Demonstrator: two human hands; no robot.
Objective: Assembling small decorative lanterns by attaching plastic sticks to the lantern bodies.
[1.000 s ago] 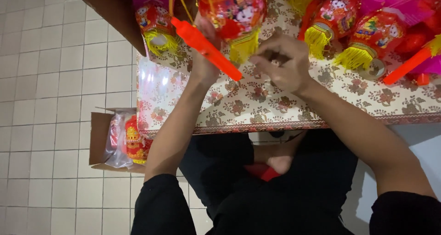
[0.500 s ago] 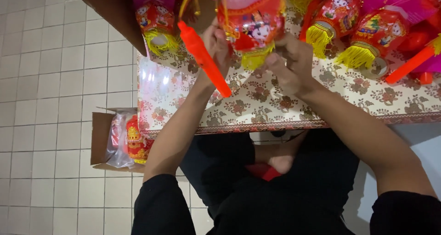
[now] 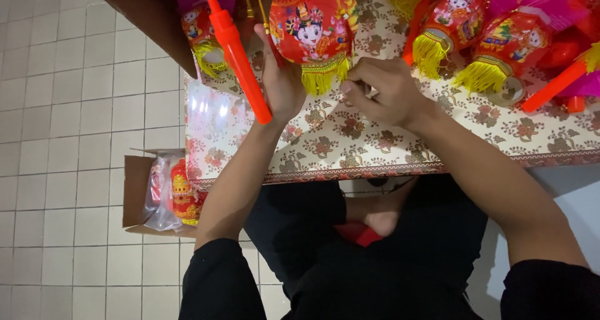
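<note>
A red paper lantern [image 3: 310,29] with a yellow fringe hung above the patterned table [image 3: 375,139], grasped by the left hand [image 3: 282,76]. The right hand [image 3: 384,92] pinched its fringe just beside that grip. An orange stick [image 3: 239,57] slanted left of it.

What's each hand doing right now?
Left hand: closed on the red lantern, at its side.
Right hand: fingers pinched together just below the lantern's yellow fringe; what they hold cannot be told.
</note>
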